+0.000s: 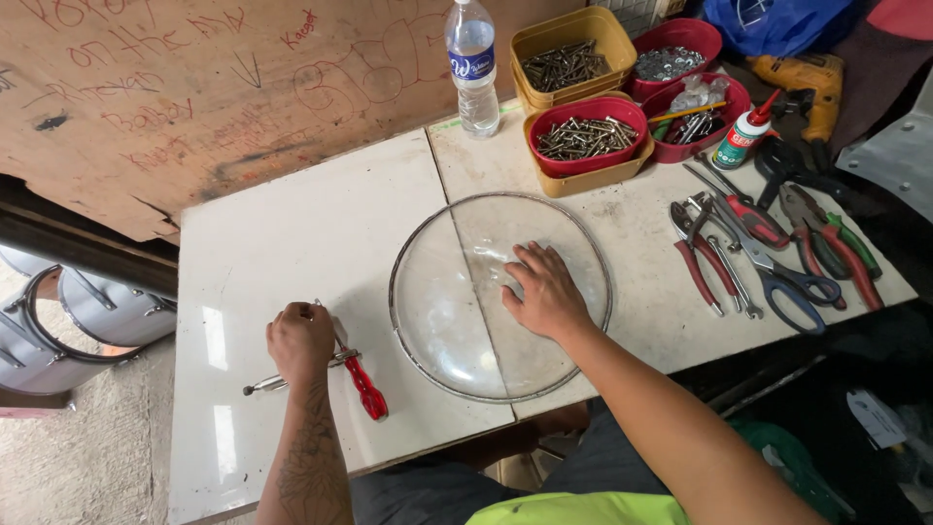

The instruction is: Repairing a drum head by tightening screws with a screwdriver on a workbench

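**Glass lid steadied on a tiled workbench**

A person stands at a white tiled bench, backed by a large brown board scrawled with red marker writing. The right hand lies open and flat on a round clear glass lid with a metal rim, apparently pressing it down so it stays put across the tile joint. The left hand is closed around a red-handled hand tool resting on the tile just left of the lid. At the far edge, red and yellow tubs of screws sit clustered within reach, beside a clear water bottle with a blue label. Pliers and snips lie fanned to the right, and a small white glue bottle with a red nozzle leans near them.
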